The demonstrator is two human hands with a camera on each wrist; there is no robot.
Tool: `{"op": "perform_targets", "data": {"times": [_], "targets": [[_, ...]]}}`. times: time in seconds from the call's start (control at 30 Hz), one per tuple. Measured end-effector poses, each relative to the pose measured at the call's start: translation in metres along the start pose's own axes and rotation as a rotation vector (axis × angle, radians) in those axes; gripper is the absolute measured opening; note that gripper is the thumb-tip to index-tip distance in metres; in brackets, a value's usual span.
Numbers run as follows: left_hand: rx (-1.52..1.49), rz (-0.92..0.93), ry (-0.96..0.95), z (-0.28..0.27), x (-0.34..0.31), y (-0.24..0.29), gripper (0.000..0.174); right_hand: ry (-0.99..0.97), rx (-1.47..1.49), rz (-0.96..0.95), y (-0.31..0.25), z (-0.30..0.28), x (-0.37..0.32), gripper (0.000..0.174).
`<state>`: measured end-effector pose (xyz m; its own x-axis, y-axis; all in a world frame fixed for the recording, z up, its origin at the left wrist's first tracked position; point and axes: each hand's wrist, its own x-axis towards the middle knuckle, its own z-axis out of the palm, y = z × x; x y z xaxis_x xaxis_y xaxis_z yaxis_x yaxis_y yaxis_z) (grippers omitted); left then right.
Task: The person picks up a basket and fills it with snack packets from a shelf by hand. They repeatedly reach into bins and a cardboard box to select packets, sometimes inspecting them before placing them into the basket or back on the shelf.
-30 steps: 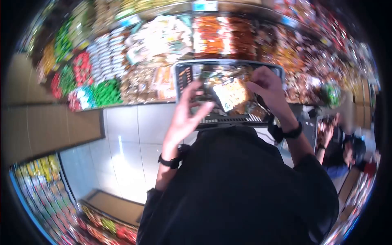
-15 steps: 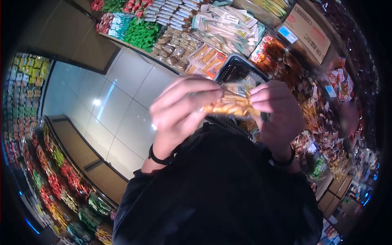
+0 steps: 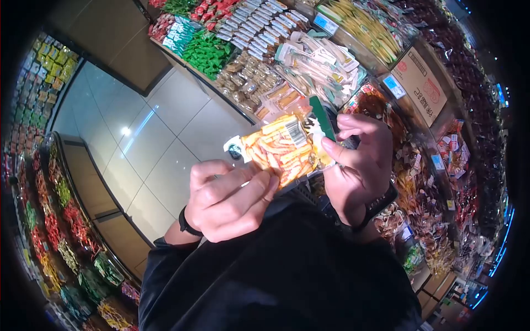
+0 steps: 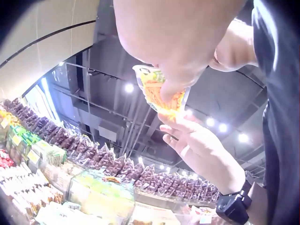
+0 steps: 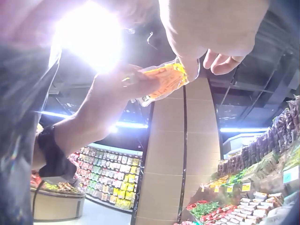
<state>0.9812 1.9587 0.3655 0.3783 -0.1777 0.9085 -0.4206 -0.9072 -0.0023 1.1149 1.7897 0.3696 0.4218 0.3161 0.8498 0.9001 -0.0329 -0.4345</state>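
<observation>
A clear packet of orange-yellow strips (image 3: 276,146), with a white barcode label and a green edge, is held up in front of the chest. My left hand (image 3: 229,201) pinches its lower left side, thumb on the front. The thumb of my right hand (image 3: 359,165) touches the packet's right edge; its other fingers are bent and stand apart from it. In the left wrist view the packet (image 4: 161,91) hangs between my left hand (image 4: 173,42) and right hand (image 4: 204,150). The right wrist view shows the packet (image 5: 166,82) between both hands too.
Behind the hands, a display counter carries green packets (image 3: 207,54), pale packets (image 3: 326,66) and a cardboard box (image 3: 422,88). A dark tray, mostly hidden, lies beyond the packet. A curved stand (image 3: 105,220) is at left, beside the tiled floor (image 3: 160,160).
The head view has turned. Both hands have come up from over the tray with the packet, which now faces the camera flat. The right fingers have moved off the packet since half a second ago.
</observation>
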Motion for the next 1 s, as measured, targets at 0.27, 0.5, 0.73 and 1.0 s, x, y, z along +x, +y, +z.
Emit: {"op": "perform_targets", "data": {"times": [0.27,0.5,0.73,1.0], "targets": [[0.028,-0.162,0.177,0.009,-0.02,-0.022,0.029,-0.375,-0.071,-0.387,-0.004,-0.027,-0.019,0.03],[-0.149,-0.224,0.409,0.022,-0.017,-0.03,0.028,-0.159,-0.087,-0.341,-0.009,-0.01,-0.052,0.033],[-0.175,-0.253,0.344,0.016,-0.008,-0.033,0.027,-0.117,-0.026,-0.214,-0.015,-0.008,-0.042,0.037],[-0.517,-0.342,0.039,0.031,-0.001,-0.038,0.023,-0.193,0.186,0.319,-0.004,-0.023,-0.028,0.028]]}}
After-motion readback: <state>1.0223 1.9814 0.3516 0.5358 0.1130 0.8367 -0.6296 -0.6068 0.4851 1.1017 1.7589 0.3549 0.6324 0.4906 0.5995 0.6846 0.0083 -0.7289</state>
